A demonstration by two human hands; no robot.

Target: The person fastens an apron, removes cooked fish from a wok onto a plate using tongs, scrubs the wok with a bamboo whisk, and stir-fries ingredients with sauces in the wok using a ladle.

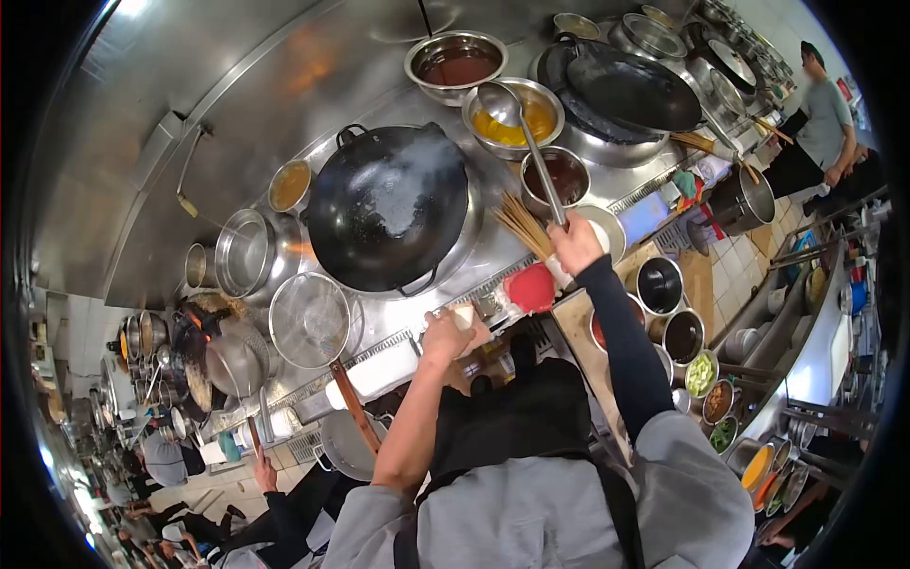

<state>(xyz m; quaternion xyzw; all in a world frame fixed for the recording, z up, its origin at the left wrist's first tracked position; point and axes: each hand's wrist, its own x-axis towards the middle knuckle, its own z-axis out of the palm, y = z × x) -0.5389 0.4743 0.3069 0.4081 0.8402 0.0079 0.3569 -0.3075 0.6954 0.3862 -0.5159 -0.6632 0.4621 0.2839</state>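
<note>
My right hand [575, 244] is closed round the handle of a metal ladle [500, 102], whose bowl hangs over a steel bowl of yellow oil [550, 116]. Left of it, my left hand [445, 336] is closed on a pale cloth [464, 316] at the stove's front edge. A black wok [379, 223] with a wet, shiny bottom and light steam sits on the burner in front of me. A bamboo brush [524, 228] stands near my right hand, beside a red item [530, 287].
A wire strainer [310, 320] with a wooden handle lies at the wok's left. Behind are a bowl of dark red liquid [458, 66] and a second wok [637, 87]. Ingredient pots [701, 375] stand at right. Co-workers [823, 119] are at right and lower left.
</note>
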